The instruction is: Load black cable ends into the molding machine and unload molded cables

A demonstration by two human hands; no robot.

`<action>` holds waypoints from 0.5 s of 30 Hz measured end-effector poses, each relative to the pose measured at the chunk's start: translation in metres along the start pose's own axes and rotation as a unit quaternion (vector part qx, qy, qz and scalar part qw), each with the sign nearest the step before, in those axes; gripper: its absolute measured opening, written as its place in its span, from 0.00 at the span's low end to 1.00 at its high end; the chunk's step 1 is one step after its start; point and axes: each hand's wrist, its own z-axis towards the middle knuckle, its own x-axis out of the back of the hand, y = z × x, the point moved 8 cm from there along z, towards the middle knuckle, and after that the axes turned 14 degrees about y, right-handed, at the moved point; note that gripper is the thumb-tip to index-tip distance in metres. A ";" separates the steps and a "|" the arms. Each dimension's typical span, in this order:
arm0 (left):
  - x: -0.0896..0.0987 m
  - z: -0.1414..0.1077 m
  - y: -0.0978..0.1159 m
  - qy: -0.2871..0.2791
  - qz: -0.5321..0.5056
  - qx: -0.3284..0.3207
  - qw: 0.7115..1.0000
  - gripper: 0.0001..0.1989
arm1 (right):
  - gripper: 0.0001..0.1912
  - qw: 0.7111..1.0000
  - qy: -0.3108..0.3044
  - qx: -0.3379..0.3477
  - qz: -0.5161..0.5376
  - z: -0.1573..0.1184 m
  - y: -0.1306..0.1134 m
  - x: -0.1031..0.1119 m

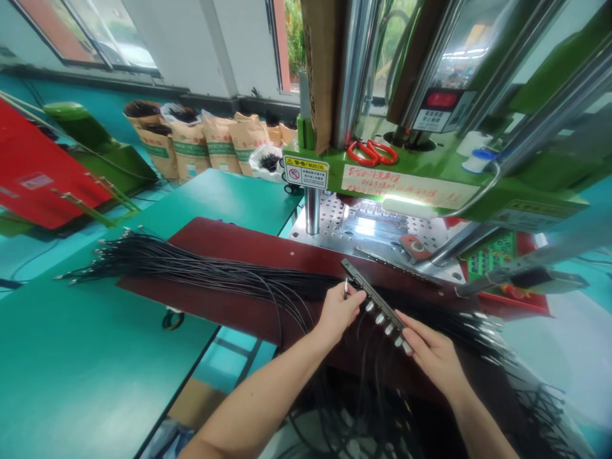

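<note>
My right hand point(434, 357) grips the lower end of a long dark metal mould bar point(382, 307). Several silvery connectors point(380, 317) sit in a row along the bar, and black cables hang down from them. At the bar's upper end, my left hand point(338, 311) pinches a small metal-tipped cable end point(346, 288) between thumb and fingers. Behind my hands, a thick bundle of black cables point(229, 271) stretches across the dark red board point(201, 237). Silvery tips show at both ends of the bundle.
A green press point(526, 204) stands ahead, with red-handled scissors point(371, 153) on its ledge. Its perforated metal plate point(327, 220) lies just past the board, with another dark bar point(396, 264) at the edge. A green table point(95, 357) is left; filled sacks point(215, 143) stand by the wall.
</note>
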 end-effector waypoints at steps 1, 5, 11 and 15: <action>0.000 0.000 0.001 -0.004 0.004 -0.005 1.000 0.17 | 0.18 1.000 0.000 0.010 -0.006 0.000 -0.002 0.000; 0.003 -0.001 0.011 -0.028 0.086 -0.071 0.993 0.17 | 0.18 0.998 0.014 -0.041 0.056 -0.001 0.001 0.000; 0.002 -0.007 0.010 -0.140 0.136 -0.018 0.981 0.23 | 0.20 0.979 0.024 -0.154 0.129 -0.003 0.008 0.001; -0.005 -0.015 0.003 -0.212 0.078 0.046 0.973 0.22 | 0.20 0.977 0.007 -0.162 0.137 -0.004 0.006 0.000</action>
